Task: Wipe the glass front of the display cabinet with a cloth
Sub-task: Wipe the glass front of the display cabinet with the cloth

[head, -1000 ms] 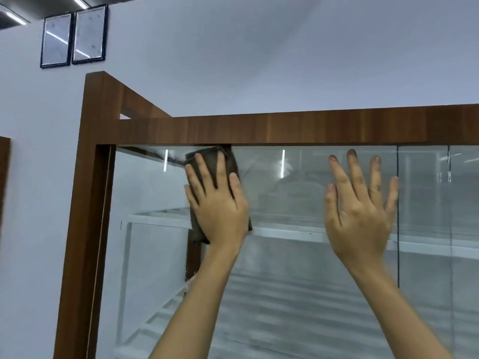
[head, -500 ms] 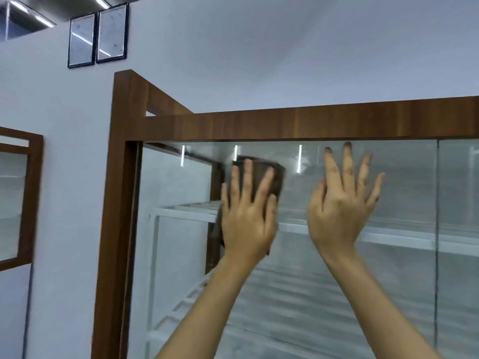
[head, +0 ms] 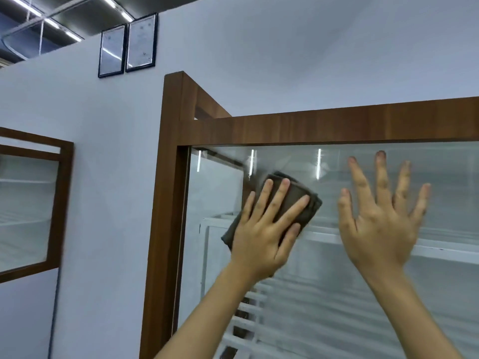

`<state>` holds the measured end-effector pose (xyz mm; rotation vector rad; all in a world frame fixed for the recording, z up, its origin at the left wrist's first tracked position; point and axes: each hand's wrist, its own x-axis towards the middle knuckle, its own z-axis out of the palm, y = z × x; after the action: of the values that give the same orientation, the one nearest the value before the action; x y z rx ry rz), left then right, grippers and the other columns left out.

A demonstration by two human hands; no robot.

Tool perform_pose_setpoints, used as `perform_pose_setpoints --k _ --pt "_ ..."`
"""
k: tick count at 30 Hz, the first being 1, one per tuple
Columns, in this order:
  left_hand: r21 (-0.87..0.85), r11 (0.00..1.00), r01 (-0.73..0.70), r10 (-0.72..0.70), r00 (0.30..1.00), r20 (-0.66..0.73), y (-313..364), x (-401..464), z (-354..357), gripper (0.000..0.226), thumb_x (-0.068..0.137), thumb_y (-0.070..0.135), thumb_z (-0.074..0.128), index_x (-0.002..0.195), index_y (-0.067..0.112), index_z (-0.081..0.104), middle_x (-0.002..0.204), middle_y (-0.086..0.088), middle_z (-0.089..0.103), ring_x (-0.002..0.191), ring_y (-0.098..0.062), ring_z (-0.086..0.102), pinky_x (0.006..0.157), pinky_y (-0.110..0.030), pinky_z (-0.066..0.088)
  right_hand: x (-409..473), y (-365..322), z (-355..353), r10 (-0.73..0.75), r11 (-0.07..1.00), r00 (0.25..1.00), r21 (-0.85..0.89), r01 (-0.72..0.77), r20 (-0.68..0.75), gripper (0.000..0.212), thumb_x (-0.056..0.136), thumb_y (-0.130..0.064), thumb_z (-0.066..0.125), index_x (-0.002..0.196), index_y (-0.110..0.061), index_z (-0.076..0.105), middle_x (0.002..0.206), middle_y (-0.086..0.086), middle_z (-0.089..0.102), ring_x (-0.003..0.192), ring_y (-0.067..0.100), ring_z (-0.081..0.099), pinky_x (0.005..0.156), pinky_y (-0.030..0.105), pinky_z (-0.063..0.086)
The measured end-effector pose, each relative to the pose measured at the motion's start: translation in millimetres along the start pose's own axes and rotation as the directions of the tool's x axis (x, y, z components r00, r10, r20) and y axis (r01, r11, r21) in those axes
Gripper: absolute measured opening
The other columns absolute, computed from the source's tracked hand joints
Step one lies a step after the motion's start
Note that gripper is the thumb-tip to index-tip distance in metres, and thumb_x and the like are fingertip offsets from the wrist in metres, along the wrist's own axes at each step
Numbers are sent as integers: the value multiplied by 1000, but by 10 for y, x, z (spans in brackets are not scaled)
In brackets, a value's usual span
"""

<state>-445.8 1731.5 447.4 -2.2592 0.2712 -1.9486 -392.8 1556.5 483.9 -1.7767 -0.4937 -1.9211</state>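
My left hand (head: 261, 229) presses one folded brown cloth (head: 293, 200) flat against the glass front (head: 363, 294), fingers spread over it rather than curled around it. The cloth sits near the pane's upper left corner, its long axis tilted up to the right. My right hand (head: 381, 218) is open and empty, flat near the glass just beside the cloth. Unwiped glass stretches right and down, so I judge the left hand sweeps that way. Two framed certificates (head: 128, 45) hang above.
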Motion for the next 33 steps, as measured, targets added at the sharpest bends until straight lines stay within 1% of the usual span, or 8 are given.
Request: perform_pose_setpoints --k 2,7,19,23,26,29,31,33 --pt "-18 999 -46 46 999 -2 -327 -20 -49 48 99 40 33 146 31 34 158 -3 22 148 -23 11 119 -47 14 3 12 2 6 1000 1000 4 -5 -9 50 102 -40 33 150 -30 30 160 0 19 150 26 7 120 51 2" --pt "-86 952 294 -301 950 -78 -924 308 -180 49 99 44 25 147 34 28 157 3 24 148 -20 12 120 -47 13 -7 12 16 -13 1000 999 -18 12 -45 48 102 -38 36 150 -30 31 160 0 20 149 26 9 119 50 1" --pt "-125 759 638 -650 748 -134 -455 -588 -34 52 100 41 23 149 24 28 159 -5 19 148 -27 8 120 -47 13 -26 43 10 -6 1000 999 -20 5 -39 47 104 -38 39 150 -32 30 160 -1 21 148 26 12 119 50 5" --pt "-10 999 40 -40 998 55 10 -1236 23 48 99 40 32 147 29 32 160 -3 17 147 -31 15 120 -46 11 -19 40 9 -12 1000 999 -23 11 -50 47 104 -38 40 150 -32 31 159 0 23 148 27 15 119 50 6" --pt "-1 971 -239 237 965 112 -318 -1229 -20 50 99 42 33 148 33 28 160 0 14 146 -30 17 120 -47 11 -22 45 14 -14 1000 998 -20 13 -58 46 104 -38 40 150 -32 32 159 0 24 148 28 16 119 50 7" --pt "-50 961 272 -274 961 -28 -654 -793 -70 50 100 41 28 148 29 26 158 -4 20 147 -28 12 118 -51 18 -23 46 12 -23 999 998 -37 20 -66 45 105 -39 38 149 -32 33 158 1 25 147 28 17 119 50 8" --pt "-104 784 612 -620 776 -117 -751 -451 -91 51 100 40 25 149 26 26 159 -5 20 148 -26 11 117 -51 20 -19 35 15 -27 999 997 -43 24 -73 45 105 -39 38 149 -31 34 158 1 26 147 29 18 119 50 9" --pt "-117 697 708 -717 682 -144 -640 -290 -51 52 100 40 24 150 25 26 159 -6 17 148 -26 9 118 -50 17 -19 33 19 -27 999 997 -45 24 -70 45 105 -39 38 149 -31 33 158 0 25 147 29 18 119 49 8"
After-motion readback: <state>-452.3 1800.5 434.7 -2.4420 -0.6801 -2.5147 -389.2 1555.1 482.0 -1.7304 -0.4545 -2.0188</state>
